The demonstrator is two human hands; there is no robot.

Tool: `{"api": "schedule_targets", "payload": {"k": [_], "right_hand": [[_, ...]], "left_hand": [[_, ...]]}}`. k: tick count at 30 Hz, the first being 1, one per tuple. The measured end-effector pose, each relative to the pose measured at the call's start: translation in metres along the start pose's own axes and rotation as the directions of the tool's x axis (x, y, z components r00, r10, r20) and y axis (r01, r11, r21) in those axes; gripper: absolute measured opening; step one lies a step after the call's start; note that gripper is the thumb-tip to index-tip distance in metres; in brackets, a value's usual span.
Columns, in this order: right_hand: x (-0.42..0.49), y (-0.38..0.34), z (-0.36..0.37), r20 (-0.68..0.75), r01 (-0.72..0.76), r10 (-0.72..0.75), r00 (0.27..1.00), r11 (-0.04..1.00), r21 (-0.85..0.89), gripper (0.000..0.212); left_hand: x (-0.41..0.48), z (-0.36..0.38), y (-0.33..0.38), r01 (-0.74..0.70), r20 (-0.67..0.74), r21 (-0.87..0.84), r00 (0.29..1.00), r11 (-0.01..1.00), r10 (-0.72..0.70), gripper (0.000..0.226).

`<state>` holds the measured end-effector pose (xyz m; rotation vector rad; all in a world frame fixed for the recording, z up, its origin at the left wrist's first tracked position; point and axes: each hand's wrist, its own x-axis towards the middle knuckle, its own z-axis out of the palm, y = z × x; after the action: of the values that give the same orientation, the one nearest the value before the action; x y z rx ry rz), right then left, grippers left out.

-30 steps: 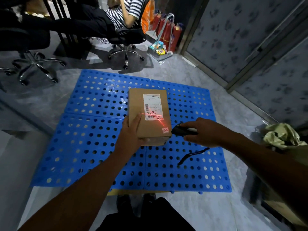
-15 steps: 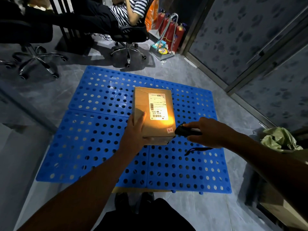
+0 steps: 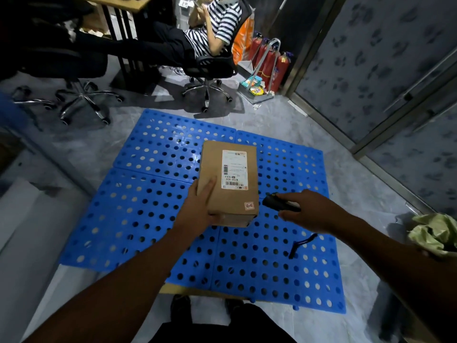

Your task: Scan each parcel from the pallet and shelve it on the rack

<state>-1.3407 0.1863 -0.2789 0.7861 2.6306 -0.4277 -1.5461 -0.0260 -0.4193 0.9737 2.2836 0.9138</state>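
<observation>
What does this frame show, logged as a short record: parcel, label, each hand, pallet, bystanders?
parcel: brown cardboard box, lifted above the pallet
label: white shipping label, facing up
left hand: grips the box's near left corner
right hand: holds small black handheld scanner beside the box
pallet: blue perforated plastic pallet, no other parcels
bystanders: one seated person behind

Your pallet is bright blue plastic, perforated throughout with rows of round holes. The parcel on it is plain brown cardboard; its shipping label is white with black print and barcode, and a small pink-and-white sticker sits at the near right corner. Your scanner is black. Far right, the fire extinguishers are red. The seated person's shirt is black-and-white striped.
</observation>
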Motion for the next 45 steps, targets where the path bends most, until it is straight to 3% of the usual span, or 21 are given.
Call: {"api": "schedule_targets", "payload": {"k": [9, 14, 20, 23, 29, 35, 45], "right_hand": [[0.034, 0.036, 0.048, -0.022, 0.03, -0.024, 0.999, 0.935, 0.352, 0.055], [0.047, 0.041, 0.073, -0.009, 0.074, -0.08, 0.997, 0.861, 0.502, 0.055], [0.048, 0.026, 0.093, -0.084, 0.204, -0.186, 0.979, 0.853, 0.481, 0.059], [0.045, -0.002, 0.096, -0.113, 0.289, -0.271, 0.956, 0.802, 0.523, 0.058], [0.021, -0.073, 0.109, 0.011, 0.437, -0.494, 0.87, 0.78, 0.447, 0.053], [-0.04, -0.154, 0.153, 0.137, 0.572, -0.681, 0.72, 0.693, 0.44, 0.056], [-0.217, -0.292, 0.255, 0.287, 0.772, -0.847, 0.448, 0.528, 0.354, 0.053]], "left_hand": [[-0.024, 0.007, 0.006, -0.001, -0.083, 0.028, 0.997, 1.0, 0.004, 0.121], [-0.054, 0.022, 0.017, 0.093, -0.184, 0.014, 0.979, 0.996, -0.089, 0.12], [-0.107, 0.033, 0.025, 0.214, -0.383, -0.065, 0.896, 0.975, -0.223, 0.112], [-0.141, 0.027, 0.024, 0.282, -0.487, -0.056, 0.83, 0.958, -0.273, 0.112], [-0.247, 0.026, 0.015, 0.419, -0.614, -0.171, 0.663, 0.892, -0.429, 0.112], [-0.382, 0.052, -0.003, 0.477, -0.725, -0.31, 0.441, 0.822, -0.529, 0.113], [-0.633, 0.103, -0.008, 0.521, -0.746, -0.542, 0.062, 0.659, -0.663, 0.112]]}}
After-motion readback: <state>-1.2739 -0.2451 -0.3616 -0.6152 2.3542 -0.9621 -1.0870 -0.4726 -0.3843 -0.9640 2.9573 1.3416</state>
